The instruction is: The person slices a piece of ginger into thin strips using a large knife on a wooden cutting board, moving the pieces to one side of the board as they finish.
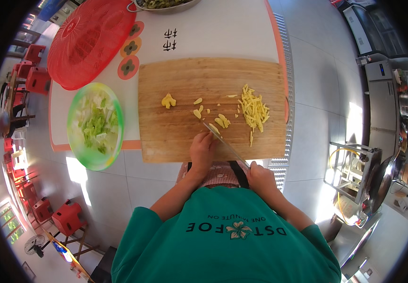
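My right hand [262, 177] grips the handle of a kitchen knife at the near edge of a wooden cutting board [175, 141]. The knife's blade [227, 144] slants away to the left across the board. Curled close to the blade's left side, my left hand [202, 146] rests on the board; whatever lies under its fingertips is hidden. Pale yellow slices [222, 121], apparently ginger, lie just beyond the blade. Farther right is a heap of thin yellow strips [253, 108]. A knobby peeled piece of ginger [168, 101] sits apart on the left.
Left of the board, a green-rimmed basin [120, 123] of chopped leafy greens overhangs the table edge. Behind it lies a red mesh cover [90, 42]. A metal pan [170, 10] with dark greens stands at the table's far side. A wok [382, 182] and burner frame are at right.
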Available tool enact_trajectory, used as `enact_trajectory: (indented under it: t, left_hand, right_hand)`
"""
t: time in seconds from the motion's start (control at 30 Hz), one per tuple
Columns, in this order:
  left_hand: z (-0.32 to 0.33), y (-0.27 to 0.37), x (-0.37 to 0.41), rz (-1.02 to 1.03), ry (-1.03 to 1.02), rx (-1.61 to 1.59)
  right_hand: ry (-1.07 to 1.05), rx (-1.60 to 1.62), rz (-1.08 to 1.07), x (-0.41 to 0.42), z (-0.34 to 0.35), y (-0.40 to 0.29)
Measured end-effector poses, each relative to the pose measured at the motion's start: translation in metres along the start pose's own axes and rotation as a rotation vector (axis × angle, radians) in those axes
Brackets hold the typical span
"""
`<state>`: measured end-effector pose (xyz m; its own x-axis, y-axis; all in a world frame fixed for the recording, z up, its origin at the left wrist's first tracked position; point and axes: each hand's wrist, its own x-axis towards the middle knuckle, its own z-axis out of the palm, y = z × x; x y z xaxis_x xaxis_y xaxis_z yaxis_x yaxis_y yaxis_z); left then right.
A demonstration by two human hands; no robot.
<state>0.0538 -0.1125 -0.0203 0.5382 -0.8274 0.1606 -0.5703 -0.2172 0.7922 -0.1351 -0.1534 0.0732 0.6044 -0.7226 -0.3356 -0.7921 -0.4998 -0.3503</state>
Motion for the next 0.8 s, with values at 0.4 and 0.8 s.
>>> enact_trajectory:
  t: [0.4,0.8]
  left_hand:
    - [-0.007,0.01,0.006,-0.049,-0.003,-0.043]
    - [-0.001,0.003,0.001,-0.035,0.007,-0.074]
  right_hand:
    - [0.059,0.274,0.035,0.041,-0.01,0.004]
    - [-0.06,0.112,-0.055,0.024,-0.01,0.006]
